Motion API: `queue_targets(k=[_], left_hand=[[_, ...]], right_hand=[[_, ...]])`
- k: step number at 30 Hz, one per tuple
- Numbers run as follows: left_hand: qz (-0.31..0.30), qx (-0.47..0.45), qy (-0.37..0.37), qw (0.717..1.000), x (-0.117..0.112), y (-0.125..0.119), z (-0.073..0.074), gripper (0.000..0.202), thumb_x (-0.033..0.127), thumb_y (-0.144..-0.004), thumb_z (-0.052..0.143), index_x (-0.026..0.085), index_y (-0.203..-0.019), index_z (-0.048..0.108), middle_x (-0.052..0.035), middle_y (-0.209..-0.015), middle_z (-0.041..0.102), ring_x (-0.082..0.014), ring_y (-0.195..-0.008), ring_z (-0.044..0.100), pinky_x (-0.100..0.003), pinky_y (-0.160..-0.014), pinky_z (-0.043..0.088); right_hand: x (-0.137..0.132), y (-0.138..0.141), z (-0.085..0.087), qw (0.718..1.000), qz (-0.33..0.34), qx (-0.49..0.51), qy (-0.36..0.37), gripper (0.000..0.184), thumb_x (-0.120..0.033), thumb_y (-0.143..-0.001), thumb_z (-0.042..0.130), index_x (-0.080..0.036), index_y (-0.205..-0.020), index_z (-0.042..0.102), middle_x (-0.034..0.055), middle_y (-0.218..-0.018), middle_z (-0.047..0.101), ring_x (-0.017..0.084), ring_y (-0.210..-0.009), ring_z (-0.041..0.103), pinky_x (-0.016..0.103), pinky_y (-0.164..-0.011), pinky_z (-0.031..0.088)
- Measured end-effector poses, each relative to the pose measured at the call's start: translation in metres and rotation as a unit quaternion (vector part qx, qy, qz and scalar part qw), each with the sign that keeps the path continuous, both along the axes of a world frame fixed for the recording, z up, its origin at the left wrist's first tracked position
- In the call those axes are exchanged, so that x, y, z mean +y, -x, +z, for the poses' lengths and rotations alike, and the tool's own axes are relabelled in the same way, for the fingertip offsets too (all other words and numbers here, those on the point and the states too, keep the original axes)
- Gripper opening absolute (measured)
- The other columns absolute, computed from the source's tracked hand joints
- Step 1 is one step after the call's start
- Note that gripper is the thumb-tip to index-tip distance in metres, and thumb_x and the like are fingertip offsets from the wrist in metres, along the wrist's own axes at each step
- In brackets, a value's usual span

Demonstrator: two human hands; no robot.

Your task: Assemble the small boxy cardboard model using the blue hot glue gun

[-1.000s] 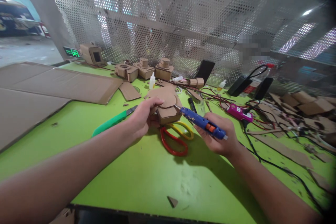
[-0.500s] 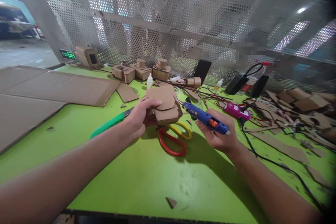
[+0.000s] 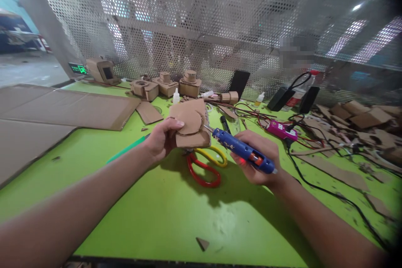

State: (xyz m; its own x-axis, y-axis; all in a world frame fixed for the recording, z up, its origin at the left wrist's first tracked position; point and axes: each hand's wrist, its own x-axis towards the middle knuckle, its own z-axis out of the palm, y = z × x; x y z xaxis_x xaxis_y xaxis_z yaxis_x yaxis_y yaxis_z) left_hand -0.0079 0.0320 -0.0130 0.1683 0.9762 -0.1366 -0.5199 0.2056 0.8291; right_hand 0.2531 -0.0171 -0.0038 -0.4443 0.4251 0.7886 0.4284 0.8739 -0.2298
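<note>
My left hand grips a small cardboard box, the thumb pressed on the curved flap on its face. In my right hand is a blue glue gun, its fingers wrapped round the body and a red light glowing by them. The gun's metal tip points left and reaches the right edge of the curved flap; whether it touches cannot be made out. Below the box, on the green table, lie scissors with one red and one yellow handle. A green-handled tool lies partly hidden behind my left wrist.
Large cardboard sheets cover the left side. Several cardboard models line the back, near a white glue bottle. At right are a purple power strip, cables, black blocks and cardboard scraps. A metal mesh wall stands behind.
The box has tilted, showing more of its face. The glue gun's tip has moved left and down, onto or close to the flap's edge. A red light now shows at my right hand.
</note>
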Motion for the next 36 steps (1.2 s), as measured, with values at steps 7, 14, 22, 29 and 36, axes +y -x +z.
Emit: queue_targets(k=[7, 14, 22, 29, 36], left_hand=[[0.000, -0.006, -0.006, 1.000, -0.0002, -0.0003, -0.0006, 0.051, 0.022, -0.053, 0.073, 0.012, -0.103, 0.070, -0.0098, -0.091, 0.077, -0.0270, -0.077, 0.072, -0.039, -0.064, 0.065], [0.023, -0.002, 0.004, 1.000, -0.0016, -0.0029, 0.0001, 0.051, 0.020, -0.050, 0.076, 0.014, -0.100, 0.069, -0.0065, -0.087, 0.075, -0.0233, -0.075, 0.071, -0.037, -0.064, 0.066], [0.020, 0.006, -0.003, 1.000, -0.0023, -0.0030, 0.0003, 0.057, 0.021, -0.052, 0.077, 0.015, -0.107, 0.066, -0.0063, -0.091, 0.075, -0.0239, -0.077, 0.072, -0.041, -0.069, 0.067], [0.019, 0.002, -0.011, 1.000, -0.0029, -0.0031, 0.0012, 0.056, 0.021, -0.052, 0.076, 0.015, -0.107, 0.066, -0.0050, -0.090, 0.075, -0.0216, -0.075, 0.071, -0.037, -0.067, 0.066], [0.014, 0.009, -0.020, 1.000, -0.0026, -0.0018, -0.0004, 0.058, 0.023, -0.051, 0.078, 0.016, -0.108, 0.067, -0.0046, -0.091, 0.074, -0.0222, -0.077, 0.070, -0.037, -0.066, 0.066]], right_hand=[[-0.0009, 0.0004, -0.0003, 0.999, -0.014, -0.030, 0.012, 0.030, -0.012, -0.075, 0.068, -0.023, -0.101, 0.058, 0.0067, -0.087, 0.064, 0.021, -0.074, 0.062, 0.033, -0.065, 0.053], [-0.0020, -0.0010, -0.0009, 0.997, -0.039, -0.059, 0.006, 0.030, -0.015, -0.075, 0.067, -0.023, -0.101, 0.057, 0.0067, -0.087, 0.064, 0.022, -0.074, 0.062, 0.033, -0.063, 0.051], [-0.0008, -0.0031, -0.0004, 0.997, -0.030, -0.071, 0.020, 0.026, -0.017, -0.074, 0.065, -0.023, -0.098, 0.055, 0.0055, -0.083, 0.062, 0.021, -0.070, 0.058, 0.032, -0.061, 0.047], [-0.0037, -0.0013, 0.0036, 0.996, -0.050, -0.078, 0.021, 0.017, -0.019, -0.075, 0.062, -0.023, -0.088, 0.052, 0.0008, -0.073, 0.054, 0.016, -0.059, 0.048, 0.028, -0.054, 0.037], [-0.0049, -0.0012, 0.0057, 0.994, -0.075, -0.082, 0.013, 0.018, -0.018, -0.074, 0.064, -0.023, -0.085, 0.050, -0.0012, -0.070, 0.052, 0.014, -0.056, 0.044, 0.027, -0.052, 0.035]])
